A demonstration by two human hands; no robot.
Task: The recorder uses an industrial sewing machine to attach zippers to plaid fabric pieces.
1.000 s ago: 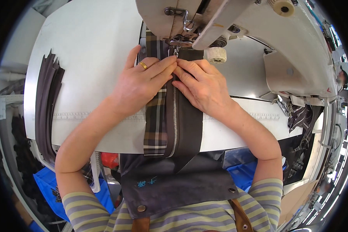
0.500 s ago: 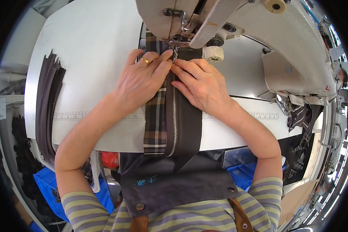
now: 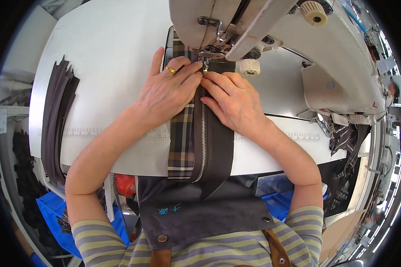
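The plaid fabric strip (image 3: 181, 144) crosses black and dark grey with tan-brown bands and thin white lines. Beside it, the zipper teeth (image 3: 204, 133) gleam silver against dark brown zipper tape (image 3: 197, 149), and the fabric panel (image 3: 221, 147) is a plain dark brown. The stacked fabric strips (image 3: 53, 120) are dark brown too. The tabletop (image 3: 98, 89) is white, the sewing machine (image 3: 343, 66) off-white, the finger ring (image 3: 170, 70) gold. A charcoal apron (image 3: 209, 220) carries teal embroidery (image 3: 169, 209) over a shirt (image 3: 229, 244) striped yellow-green and grey; the plastic bin (image 3: 53, 218) is blue.
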